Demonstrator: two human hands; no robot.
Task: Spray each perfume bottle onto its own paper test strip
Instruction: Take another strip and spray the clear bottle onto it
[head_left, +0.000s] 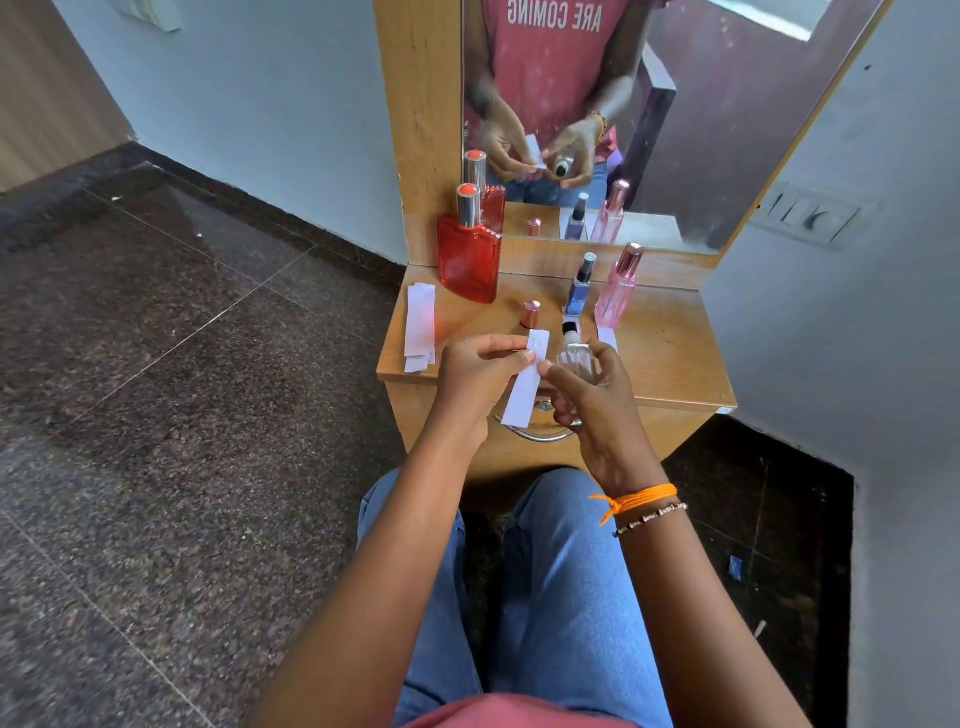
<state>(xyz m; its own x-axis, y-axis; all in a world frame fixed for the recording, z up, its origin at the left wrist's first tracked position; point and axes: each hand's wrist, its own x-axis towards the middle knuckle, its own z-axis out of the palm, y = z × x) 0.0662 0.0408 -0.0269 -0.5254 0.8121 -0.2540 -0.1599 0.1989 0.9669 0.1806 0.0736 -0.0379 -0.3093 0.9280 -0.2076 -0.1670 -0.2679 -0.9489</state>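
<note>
Both forearms reach forward from 6 o'clock toward 12, converging at frame centre. The left hand (475, 376) has its fingers curled, thumb and forefinger pinched together and pointing toward 3 o'clock. The right hand (597, 410), just beside it at 3 o'clock, is curled closed in a grasp, back facing up, wrist banded.

Pale blue walls (260, 104), dark speckled stone floor (156, 415), wooden dressing table (675, 364), mirror (701, 130), wall switches (810, 218)
</note>
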